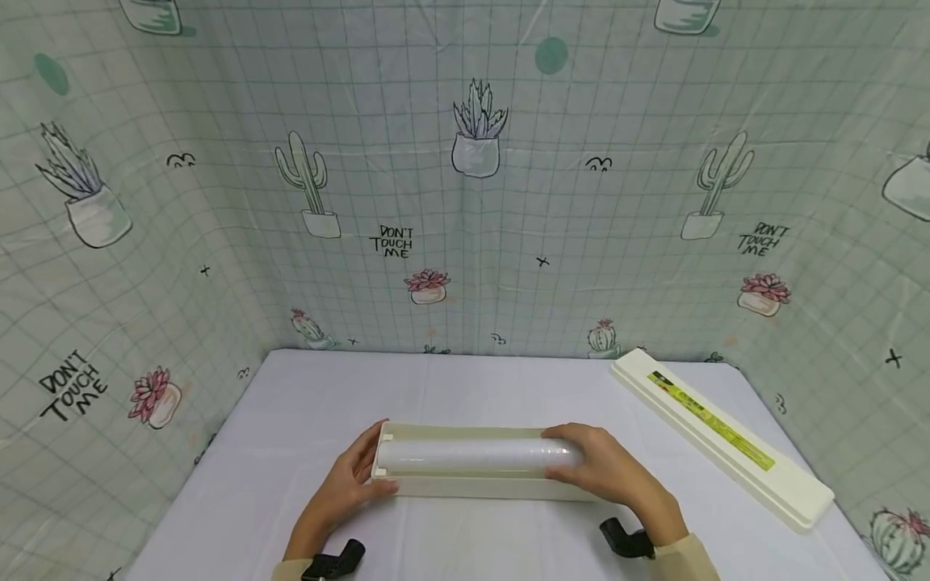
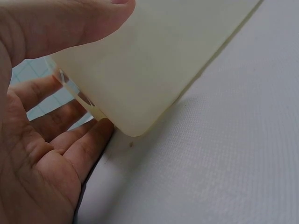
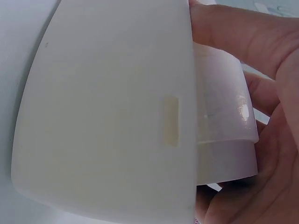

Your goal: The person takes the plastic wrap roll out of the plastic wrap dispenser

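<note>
A roll of cling film (image 1: 465,457) lies lengthwise in a long, cream, lidless dispenser box (image 1: 494,487) on the table. My left hand (image 1: 340,486) grips the box's left end, thumb on the front wall and fingers around the end and back. In the left wrist view, that thumb overlaps the box's front wall (image 2: 140,70). At the other end, my right hand (image 1: 613,468) holds the right end of the roll between thumb and fingers. From the right wrist, the roll's end (image 3: 224,98) stands above the rim of the box wall (image 3: 107,116).
The long cream lid (image 1: 726,440), with a yellow-green label, lies slantwise at the right side of the white-covered table (image 1: 450,387). A printed cactus-pattern cloth (image 1: 508,210) rises behind the table and along both sides.
</note>
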`<state>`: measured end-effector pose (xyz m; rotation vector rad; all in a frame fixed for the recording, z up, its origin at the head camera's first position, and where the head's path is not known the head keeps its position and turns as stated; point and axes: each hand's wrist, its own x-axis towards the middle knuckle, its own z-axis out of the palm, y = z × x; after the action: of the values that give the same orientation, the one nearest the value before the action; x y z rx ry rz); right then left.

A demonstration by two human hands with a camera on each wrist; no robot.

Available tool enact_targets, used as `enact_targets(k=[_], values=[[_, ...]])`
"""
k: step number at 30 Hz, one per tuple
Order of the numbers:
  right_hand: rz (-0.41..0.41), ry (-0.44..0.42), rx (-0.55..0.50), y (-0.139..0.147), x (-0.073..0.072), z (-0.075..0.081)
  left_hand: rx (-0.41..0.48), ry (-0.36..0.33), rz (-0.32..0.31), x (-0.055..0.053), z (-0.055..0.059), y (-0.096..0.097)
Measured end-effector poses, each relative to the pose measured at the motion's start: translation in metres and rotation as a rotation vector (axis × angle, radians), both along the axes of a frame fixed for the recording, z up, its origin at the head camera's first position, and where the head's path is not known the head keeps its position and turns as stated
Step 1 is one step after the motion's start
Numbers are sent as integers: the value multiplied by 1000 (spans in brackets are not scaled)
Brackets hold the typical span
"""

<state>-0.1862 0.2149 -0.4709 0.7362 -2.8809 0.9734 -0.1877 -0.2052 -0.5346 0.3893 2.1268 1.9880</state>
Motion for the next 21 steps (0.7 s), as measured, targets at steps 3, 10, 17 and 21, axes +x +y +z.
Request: enact_targets(k=[3,10,17,21], values=[[-8,-4,8,0,0,0,10,-1,-4,-1,-1,0],[2,4,26,-1,-2,0,14,-4,-5,-2,0,0],[-3,7,37,-2,-5,0,21,6,1,-2,0,-2],[-3,-3,34,-1,-3,0,26,10,-12,-1,-2,-2]])
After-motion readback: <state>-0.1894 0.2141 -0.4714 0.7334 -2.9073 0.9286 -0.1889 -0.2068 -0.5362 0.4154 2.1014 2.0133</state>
